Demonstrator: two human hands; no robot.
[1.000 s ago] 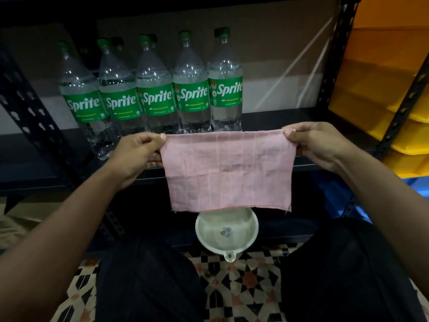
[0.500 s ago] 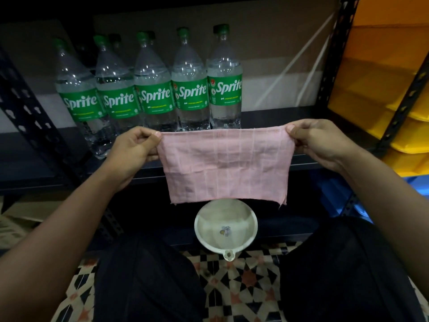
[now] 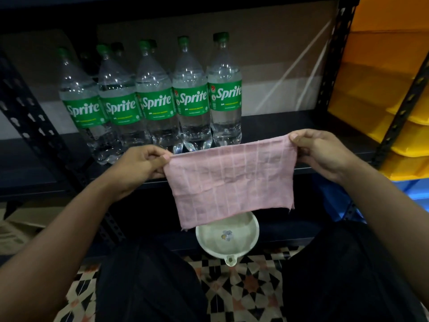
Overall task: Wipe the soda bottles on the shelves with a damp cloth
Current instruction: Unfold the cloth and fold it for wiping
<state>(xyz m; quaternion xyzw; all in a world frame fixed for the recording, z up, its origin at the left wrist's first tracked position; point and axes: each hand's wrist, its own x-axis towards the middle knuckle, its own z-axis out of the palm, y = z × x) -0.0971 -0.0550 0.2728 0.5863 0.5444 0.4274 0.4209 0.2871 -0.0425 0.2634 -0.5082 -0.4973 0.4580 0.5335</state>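
Both hands, left hand [image 3: 139, 165] and right hand [image 3: 325, 154], pinch the cloth's [image 3: 232, 180] top corners.

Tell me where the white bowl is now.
Head view, low centre: the white bowl sits under the hanging pink cloth, at the edge of the patterned floor.

A dark metal shelf [image 3: 278, 129] runs across the view. A left post [image 3: 30, 117], black with keyhole slots, slants up beside it, and a right post [image 3: 334, 66] of the same kind stands at its other end. Behind the shelf is a brown board [image 3: 267, 43], perhaps cardboard, with pale streaks across it. Stacked yellow bins [image 3: 383, 73] fill the far right, with a blue bin [image 3: 334, 194] below them. The floor [image 3: 243, 289] is tiled in a black, white and reddish star pattern. The light is dim.
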